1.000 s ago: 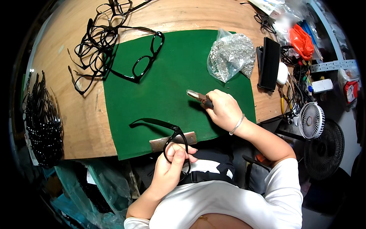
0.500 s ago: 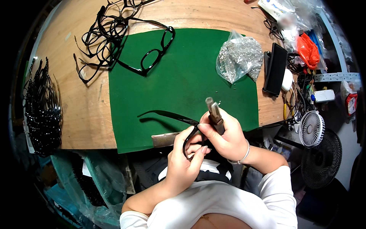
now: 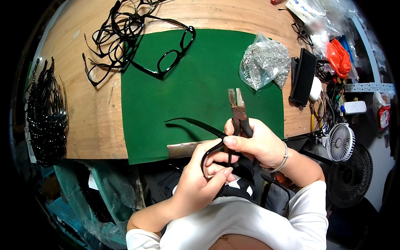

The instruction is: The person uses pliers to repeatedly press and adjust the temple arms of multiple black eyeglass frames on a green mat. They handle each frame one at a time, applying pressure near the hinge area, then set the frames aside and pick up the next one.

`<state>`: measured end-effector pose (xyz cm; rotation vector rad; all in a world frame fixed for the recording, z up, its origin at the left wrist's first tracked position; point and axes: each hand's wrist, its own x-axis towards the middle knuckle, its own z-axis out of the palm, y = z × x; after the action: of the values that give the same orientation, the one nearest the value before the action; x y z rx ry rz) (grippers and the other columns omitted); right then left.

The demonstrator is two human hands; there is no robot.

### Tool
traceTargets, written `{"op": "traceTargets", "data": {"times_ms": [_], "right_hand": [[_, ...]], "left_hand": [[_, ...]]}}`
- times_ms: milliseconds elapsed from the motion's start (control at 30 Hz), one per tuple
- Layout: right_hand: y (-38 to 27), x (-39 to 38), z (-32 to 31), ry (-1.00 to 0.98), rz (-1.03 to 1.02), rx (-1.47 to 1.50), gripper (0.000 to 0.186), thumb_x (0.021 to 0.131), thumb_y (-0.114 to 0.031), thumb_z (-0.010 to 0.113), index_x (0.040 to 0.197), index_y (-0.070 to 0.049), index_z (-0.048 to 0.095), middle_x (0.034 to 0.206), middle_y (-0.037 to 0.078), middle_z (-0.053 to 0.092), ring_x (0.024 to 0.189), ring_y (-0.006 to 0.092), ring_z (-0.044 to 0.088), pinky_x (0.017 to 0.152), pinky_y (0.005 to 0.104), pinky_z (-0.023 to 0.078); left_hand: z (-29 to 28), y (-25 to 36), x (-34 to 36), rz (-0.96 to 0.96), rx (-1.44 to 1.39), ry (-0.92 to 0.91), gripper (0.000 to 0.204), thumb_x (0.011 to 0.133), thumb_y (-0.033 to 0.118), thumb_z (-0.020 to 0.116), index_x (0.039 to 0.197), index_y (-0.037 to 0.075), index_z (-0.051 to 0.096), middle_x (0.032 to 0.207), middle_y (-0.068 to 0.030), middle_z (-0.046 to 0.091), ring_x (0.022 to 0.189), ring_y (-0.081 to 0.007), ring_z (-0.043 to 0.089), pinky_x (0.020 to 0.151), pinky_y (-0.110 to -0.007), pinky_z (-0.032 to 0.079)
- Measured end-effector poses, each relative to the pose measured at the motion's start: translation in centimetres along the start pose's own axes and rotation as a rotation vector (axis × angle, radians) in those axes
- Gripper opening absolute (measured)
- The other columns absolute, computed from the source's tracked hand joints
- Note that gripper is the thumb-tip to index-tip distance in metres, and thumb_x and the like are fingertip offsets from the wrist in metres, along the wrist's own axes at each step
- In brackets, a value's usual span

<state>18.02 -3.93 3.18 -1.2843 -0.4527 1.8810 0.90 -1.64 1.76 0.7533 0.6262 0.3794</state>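
My left hand [image 3: 193, 180] is closed around the rim of a black eyeglass frame [image 3: 199, 126], held near the mat's front edge. One temple of the frame points out to the left over the mat. A pair of pliers [image 3: 238, 112] with dark handles sits in my right hand [image 3: 261, 143], jaws upward and spread, with nothing visible between them. The thumb of that hand presses at the corner where temple and rim meet. My fingers hide the hinge and part of the rims.
On the green mat [image 3: 166, 100] lie a clear bag of small metal parts [image 3: 264, 60] and, near its front edge, a metal strip [image 3: 180, 150]. Black frames [image 3: 121, 46] pile up at the back left. Black temples [image 3: 46, 125] are heaped far left; a phone [image 3: 303, 77] stands right.
The pliers have turned, so their spread jaws now show plainly. Both hands and the eyeglass frame have shifted slightly right, and the view has moved a little.
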Motion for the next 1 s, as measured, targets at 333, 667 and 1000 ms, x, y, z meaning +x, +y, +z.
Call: {"op": "traceTargets", "data": {"times_ms": [333, 667, 1000], "right_hand": [[0.3, -0.4, 0.1, -0.029, -0.038, 0.04, 0.019, 0.083, -0.022, 0.058, 0.084, -0.005, 0.051, 0.07, -0.001, 0.051, 0.059, 0.004, 0.047, 0.05, 0.0172, 0.035], [3.5, 0.7, 0.8, 0.352, -0.632, -0.559, 0.011, 0.081, -0.007, 0.057, 0.083, 0.001, 0.051, 0.075, 0.005, 0.051, 0.064, 0.0092, 0.05, 0.057, 0.0239, 0.042], [1.2, 0.6, 0.5, 0.105, -0.121, 0.052, 0.019, 0.082, -0.02, 0.059, 0.085, -0.003, 0.049, 0.069, 0.0, 0.051, 0.062, 0.005, 0.048, 0.056, 0.0193, 0.04]], "left_hand": [[-0.3, 0.5, -0.8, -0.06, -0.141, -0.03, 0.05, 0.078, -0.01, 0.05, 0.121, 0.0, 0.028, 0.101, -0.0188, 0.052, 0.072, -0.0189, 0.06, 0.067, -0.027, 0.051], [0.8, -2.2, 0.1, 0.248, 0.51, 0.179, 0.051, 0.079, -0.013, 0.047, 0.123, -0.001, 0.025, 0.102, -0.0155, 0.049, 0.077, -0.0131, 0.057, 0.069, -0.024, 0.05], [0.4, -1.2, 0.4, 0.136, 0.201, 0.099, 0.049, 0.079, -0.011, 0.047, 0.122, 0.0, 0.027, 0.101, -0.0173, 0.051, 0.076, -0.0153, 0.058, 0.067, -0.026, 0.05]]}}
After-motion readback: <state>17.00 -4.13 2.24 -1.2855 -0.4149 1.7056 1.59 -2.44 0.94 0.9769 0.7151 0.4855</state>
